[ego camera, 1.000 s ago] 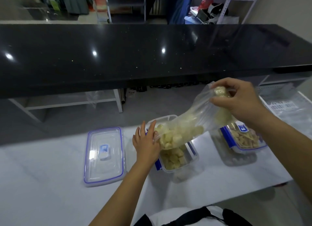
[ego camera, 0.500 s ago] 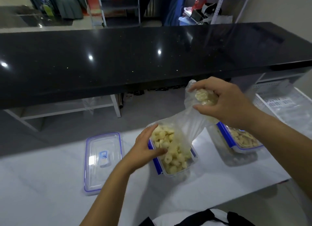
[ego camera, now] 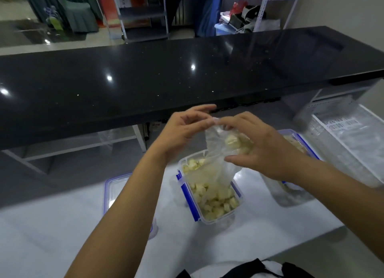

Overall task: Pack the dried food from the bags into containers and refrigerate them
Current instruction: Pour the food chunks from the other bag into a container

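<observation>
Head view: left hand (ego camera: 185, 130) has come up off the container (ego camera: 209, 191) at 6 o'clock; both grips now pinched on the bag (ego camera: 220, 151), right hand (ego camera: 264, 151) at 3. Few pcs left in it; pour nrly done, lid (ego camera: 113, 187) next.

One head-worn camera looks forward and down, close over the white table (ego camera: 62, 225)

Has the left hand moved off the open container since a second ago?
Yes. The left hand has risen from the rim of the open container to pinch the plastic bag near the black counter.
</observation>
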The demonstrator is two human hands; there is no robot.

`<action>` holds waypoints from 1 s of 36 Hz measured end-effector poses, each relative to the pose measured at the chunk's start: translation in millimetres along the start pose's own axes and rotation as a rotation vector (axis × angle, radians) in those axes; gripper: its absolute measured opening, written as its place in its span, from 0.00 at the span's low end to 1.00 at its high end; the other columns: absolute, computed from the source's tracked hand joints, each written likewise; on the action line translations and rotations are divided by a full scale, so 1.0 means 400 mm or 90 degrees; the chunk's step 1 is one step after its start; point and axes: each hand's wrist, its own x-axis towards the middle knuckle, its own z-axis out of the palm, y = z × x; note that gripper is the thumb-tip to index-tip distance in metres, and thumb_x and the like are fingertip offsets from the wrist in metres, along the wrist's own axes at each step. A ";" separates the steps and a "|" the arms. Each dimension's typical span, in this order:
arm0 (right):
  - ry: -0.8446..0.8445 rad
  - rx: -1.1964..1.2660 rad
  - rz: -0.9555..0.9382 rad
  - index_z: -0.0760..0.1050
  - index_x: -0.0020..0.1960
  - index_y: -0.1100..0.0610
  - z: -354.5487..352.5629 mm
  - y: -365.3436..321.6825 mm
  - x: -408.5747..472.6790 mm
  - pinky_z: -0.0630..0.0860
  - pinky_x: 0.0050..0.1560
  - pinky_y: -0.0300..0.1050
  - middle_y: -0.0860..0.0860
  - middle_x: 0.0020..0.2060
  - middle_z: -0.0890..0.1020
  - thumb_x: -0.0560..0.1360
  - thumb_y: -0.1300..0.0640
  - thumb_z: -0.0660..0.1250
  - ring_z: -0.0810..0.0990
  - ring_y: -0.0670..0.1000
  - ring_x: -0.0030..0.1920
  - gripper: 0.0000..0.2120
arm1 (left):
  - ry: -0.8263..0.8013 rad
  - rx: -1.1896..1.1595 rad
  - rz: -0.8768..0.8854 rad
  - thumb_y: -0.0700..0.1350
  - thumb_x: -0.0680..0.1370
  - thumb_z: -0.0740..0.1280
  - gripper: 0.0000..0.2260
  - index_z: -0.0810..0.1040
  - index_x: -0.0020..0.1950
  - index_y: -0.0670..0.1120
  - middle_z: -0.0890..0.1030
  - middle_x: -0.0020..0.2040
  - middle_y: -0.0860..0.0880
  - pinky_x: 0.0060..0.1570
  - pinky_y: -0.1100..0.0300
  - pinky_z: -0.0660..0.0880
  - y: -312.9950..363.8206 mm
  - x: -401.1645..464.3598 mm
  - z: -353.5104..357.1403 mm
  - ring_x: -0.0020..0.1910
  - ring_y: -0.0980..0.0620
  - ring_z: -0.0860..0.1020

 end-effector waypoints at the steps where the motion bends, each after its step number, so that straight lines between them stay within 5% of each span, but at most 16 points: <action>1: 0.004 0.021 0.028 0.64 0.71 0.36 0.004 0.008 -0.007 0.76 0.52 0.36 0.41 0.59 0.70 0.68 0.52 0.79 0.74 0.42 0.56 0.38 | 0.035 -0.007 0.021 0.40 0.78 0.71 0.05 0.86 0.51 0.44 0.79 0.67 0.54 0.58 0.66 0.75 0.001 -0.001 -0.011 0.66 0.60 0.76; 6: 0.002 0.106 0.176 0.61 0.70 0.31 0.047 0.048 -0.059 0.75 0.48 0.32 0.35 0.56 0.71 0.68 0.55 0.78 0.76 0.41 0.47 0.41 | 0.133 0.022 0.056 0.43 0.78 0.71 0.06 0.86 0.52 0.44 0.79 0.67 0.55 0.64 0.60 0.72 -0.003 -0.008 -0.057 0.67 0.60 0.75; 10: 0.031 0.203 0.235 0.79 0.55 0.44 0.093 0.068 -0.093 0.73 0.39 0.30 0.38 0.41 0.82 0.70 0.64 0.74 0.79 0.41 0.37 0.19 | 0.159 0.021 0.035 0.42 0.78 0.71 0.06 0.86 0.53 0.43 0.79 0.66 0.56 0.59 0.66 0.75 -0.018 -0.012 -0.064 0.65 0.60 0.76; 13: 0.074 0.219 0.276 0.82 0.47 0.48 0.116 0.084 -0.111 0.76 0.39 0.35 0.43 0.36 0.83 0.70 0.68 0.72 0.79 0.43 0.35 0.15 | 0.144 0.001 0.010 0.41 0.78 0.71 0.05 0.86 0.51 0.44 0.80 0.65 0.55 0.55 0.69 0.75 -0.032 -0.018 -0.053 0.65 0.59 0.77; 15: 0.086 0.223 0.308 0.82 0.43 0.50 0.119 0.096 -0.118 0.77 0.40 0.45 0.47 0.34 0.82 0.72 0.64 0.73 0.79 0.48 0.35 0.09 | 0.149 -0.018 -0.003 0.42 0.78 0.72 0.05 0.87 0.50 0.46 0.81 0.65 0.55 0.59 0.64 0.74 -0.041 -0.021 -0.047 0.66 0.57 0.77; 17: 0.106 0.226 0.326 0.81 0.37 0.51 0.117 0.107 -0.125 0.71 0.37 0.43 0.44 0.29 0.79 0.72 0.60 0.75 0.74 0.43 0.32 0.08 | 0.164 -0.033 -0.012 0.42 0.78 0.72 0.04 0.87 0.50 0.46 0.81 0.64 0.54 0.64 0.59 0.72 -0.050 -0.024 -0.051 0.66 0.56 0.77; 23: 0.115 0.307 0.369 0.86 0.46 0.47 0.072 0.109 -0.132 0.77 0.46 0.32 0.42 0.43 0.87 0.71 0.52 0.76 0.84 0.41 0.46 0.05 | 0.196 -0.042 -0.016 0.43 0.77 0.73 0.04 0.87 0.49 0.48 0.82 0.63 0.52 0.70 0.50 0.70 -0.060 -0.031 -0.072 0.66 0.53 0.78; 26: 0.073 0.428 0.384 0.87 0.47 0.45 0.042 0.104 -0.129 0.80 0.47 0.34 0.46 0.46 0.87 0.71 0.48 0.72 0.85 0.45 0.48 0.07 | 0.197 -0.046 -0.020 0.44 0.77 0.73 0.05 0.87 0.50 0.48 0.82 0.63 0.51 0.73 0.43 0.67 -0.056 -0.033 -0.078 0.66 0.51 0.78; 30: 0.061 0.435 0.411 0.87 0.46 0.51 0.031 0.101 -0.126 0.80 0.54 0.44 0.51 0.47 0.87 0.78 0.60 0.67 0.83 0.54 0.51 0.10 | 0.190 -0.050 -0.024 0.43 0.77 0.73 0.04 0.87 0.48 0.47 0.83 0.62 0.51 0.72 0.42 0.68 -0.046 -0.034 -0.066 0.65 0.51 0.78; 36: 0.131 0.350 0.351 0.86 0.47 0.51 0.008 0.079 -0.120 0.73 0.56 0.37 0.44 0.48 0.86 0.76 0.57 0.70 0.82 0.40 0.52 0.06 | 0.215 -0.096 -0.027 0.40 0.77 0.72 0.04 0.87 0.47 0.46 0.83 0.61 0.47 0.68 0.46 0.73 -0.029 -0.045 -0.060 0.63 0.47 0.80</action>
